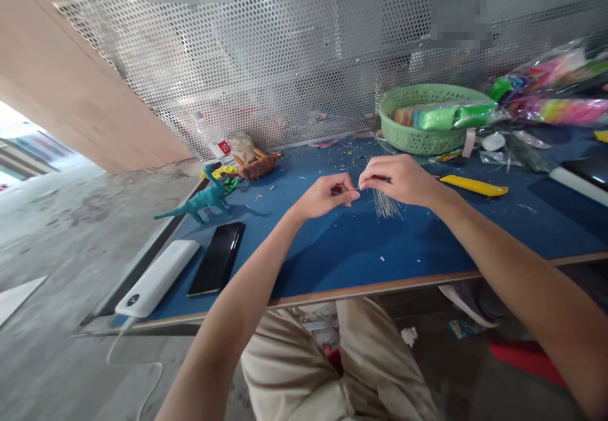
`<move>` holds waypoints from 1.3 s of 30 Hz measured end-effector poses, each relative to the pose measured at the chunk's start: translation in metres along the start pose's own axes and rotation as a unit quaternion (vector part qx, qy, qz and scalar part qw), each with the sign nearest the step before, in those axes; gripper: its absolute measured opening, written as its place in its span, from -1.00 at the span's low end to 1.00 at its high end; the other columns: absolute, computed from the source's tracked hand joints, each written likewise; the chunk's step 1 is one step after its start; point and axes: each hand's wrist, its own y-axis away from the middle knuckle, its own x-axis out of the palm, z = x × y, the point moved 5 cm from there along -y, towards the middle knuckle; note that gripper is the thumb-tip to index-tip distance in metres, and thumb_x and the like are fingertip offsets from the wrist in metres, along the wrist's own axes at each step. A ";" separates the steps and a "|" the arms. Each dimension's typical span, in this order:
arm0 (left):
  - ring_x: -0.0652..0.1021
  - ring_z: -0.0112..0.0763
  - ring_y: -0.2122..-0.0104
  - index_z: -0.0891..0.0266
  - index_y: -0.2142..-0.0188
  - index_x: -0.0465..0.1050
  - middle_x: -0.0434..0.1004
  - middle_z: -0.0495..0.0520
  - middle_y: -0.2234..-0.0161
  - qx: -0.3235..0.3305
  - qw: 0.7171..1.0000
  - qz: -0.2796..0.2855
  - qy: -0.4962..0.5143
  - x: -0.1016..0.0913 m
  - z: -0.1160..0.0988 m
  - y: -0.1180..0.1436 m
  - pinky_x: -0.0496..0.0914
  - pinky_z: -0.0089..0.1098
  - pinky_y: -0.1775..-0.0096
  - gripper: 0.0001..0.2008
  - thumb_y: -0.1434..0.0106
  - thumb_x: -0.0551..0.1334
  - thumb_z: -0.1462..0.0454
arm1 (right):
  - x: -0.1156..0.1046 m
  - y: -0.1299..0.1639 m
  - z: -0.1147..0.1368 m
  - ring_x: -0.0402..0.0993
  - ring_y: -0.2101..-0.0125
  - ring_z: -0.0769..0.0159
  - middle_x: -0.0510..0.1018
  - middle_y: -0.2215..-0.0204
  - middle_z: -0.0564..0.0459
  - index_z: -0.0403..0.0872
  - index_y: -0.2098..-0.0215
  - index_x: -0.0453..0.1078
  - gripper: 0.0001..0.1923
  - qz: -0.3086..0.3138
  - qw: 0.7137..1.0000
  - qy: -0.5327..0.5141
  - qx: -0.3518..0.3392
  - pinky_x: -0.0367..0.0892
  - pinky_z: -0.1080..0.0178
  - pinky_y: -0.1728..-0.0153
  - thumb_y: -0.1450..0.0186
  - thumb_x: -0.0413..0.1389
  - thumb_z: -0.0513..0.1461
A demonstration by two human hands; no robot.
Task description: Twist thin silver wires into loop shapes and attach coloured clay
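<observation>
Over on the left edge of the blue table (332,250), a white power bank (159,276) and a black phone (217,257) lie side by side, with a teal toy dinosaur (202,199) standing just behind them and an orange-brown dinosaur (259,164) further back against the perforated metal screen (285,60).

Now to the middle, where both hands meet above the table. The thing being worked is a bundle of thin wires (386,204), silvery and very fine, fanning out downward and spreading at its lower end just over the blue surface. One strand seems to run across between the two hands, though it is too thin to be sure.

The left hand (327,194) comes in from below, forearm stretched forward, wrist bent a little, thumb and forefinger pinched together on the near tip of that strand. The other fingers curl loosely underneath.

The right hand (401,179) sits just beside it, almost touching, knuckles up, fingers closed over the top of the wire bundle so the strands hang out below the palm. Its forearm reaches in from the lower right.

Further right, a yellow toothed tool (474,186) lies flat near the right wrist, and behind it a green basket (430,123) holds bright packets of clay (444,116).
</observation>
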 end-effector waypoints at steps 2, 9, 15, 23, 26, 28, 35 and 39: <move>0.54 -0.50 0.43 0.26 0.31 0.44 0.57 0.00 0.40 0.012 0.994 -0.023 -0.109 -0.002 -0.002 -0.001 0.40 -0.45 0.31 -0.73 -0.35 0.31 0.09 | 0.004 0.000 0.001 0.49 0.30 0.27 0.60 0.30 -0.01 -0.06 0.24 0.56 -0.78 0.026 0.998 0.051 -0.019 0.33 0.21 0.22 -0.49 0.10 -0.19; 0.54 -0.42 0.41 0.18 0.24 0.49 0.62 0.01 0.33 -0.014 0.937 -0.093 -0.337 -0.001 -0.006 -0.002 0.26 -0.43 0.38 -0.85 -0.36 0.25 0.15 | 0.011 0.001 0.004 0.42 0.25 0.19 0.56 0.32 -0.06 -0.07 0.24 0.52 -0.71 0.057 0.979 0.174 -0.095 0.34 0.15 0.19 -0.53 -0.02 -0.24; 0.54 -0.37 0.43 0.17 0.24 0.52 0.65 0.03 0.34 -0.051 0.919 -0.140 -0.365 0.003 -0.009 -0.002 0.20 -0.40 0.40 -0.83 -0.36 0.25 0.13 | 0.011 0.003 0.000 0.39 0.24 0.19 0.55 0.29 -0.06 -0.06 0.22 0.49 -0.72 0.060 0.972 0.203 -0.098 0.33 0.14 0.21 -0.54 -0.04 -0.26; 0.54 -0.35 0.46 0.16 0.25 0.56 0.66 0.03 0.38 -0.041 0.884 -0.236 -0.402 -0.005 -0.018 0.002 0.21 -0.37 0.41 -0.81 -0.36 0.25 0.12 | 0.012 -0.002 0.010 0.44 0.26 0.16 0.52 0.33 -0.07 -0.06 0.27 0.43 -0.75 -0.042 0.980 0.190 -0.043 0.37 0.10 0.19 -0.53 0.00 -0.21; 0.56 -0.36 0.43 0.16 0.23 0.56 0.65 0.04 0.38 -0.016 0.886 -0.238 -0.398 -0.008 -0.020 0.003 0.27 -0.37 0.38 -0.77 -0.39 0.24 0.08 | 0.005 0.000 0.005 0.47 0.25 0.19 0.55 0.32 -0.04 -0.04 0.24 0.45 -0.83 -0.100 0.986 0.132 -0.027 0.37 0.12 0.18 -0.50 0.07 -0.20; 0.54 -0.39 0.44 0.16 0.23 0.55 0.64 0.03 0.37 -0.004 0.898 -0.228 -0.377 -0.009 -0.016 0.002 0.30 -0.38 0.36 -0.78 -0.40 0.24 0.09 | 0.000 0.002 -0.003 0.46 0.31 0.24 0.57 0.33 0.00 -0.03 0.23 0.47 -0.86 -0.129 0.987 0.098 -0.002 0.35 0.16 0.24 -0.48 0.12 -0.19; 0.54 -0.47 0.37 0.24 0.16 0.53 0.62 0.07 0.23 0.036 0.962 -0.238 -0.128 -0.014 -0.001 -0.004 0.41 -0.42 0.28 -0.76 -0.41 0.24 0.10 | -0.007 0.006 -0.026 0.32 0.49 0.36 0.57 0.42 0.09 -0.02 0.29 0.54 -0.83 -0.173 0.979 -0.035 0.106 0.25 0.22 0.42 -0.38 0.25 -0.09; 0.57 -0.38 0.19 0.24 0.12 0.57 0.64 0.14 0.16 0.054 0.989 -0.137 0.012 -0.005 -0.004 -0.007 0.45 -0.35 0.10 -0.64 -0.41 0.24 0.00 | -0.003 0.005 -0.027 0.46 0.35 0.29 0.59 0.35 0.06 0.00 0.28 0.54 -0.77 -0.162 0.972 -0.125 0.119 0.35 0.21 0.31 -0.37 0.26 -0.03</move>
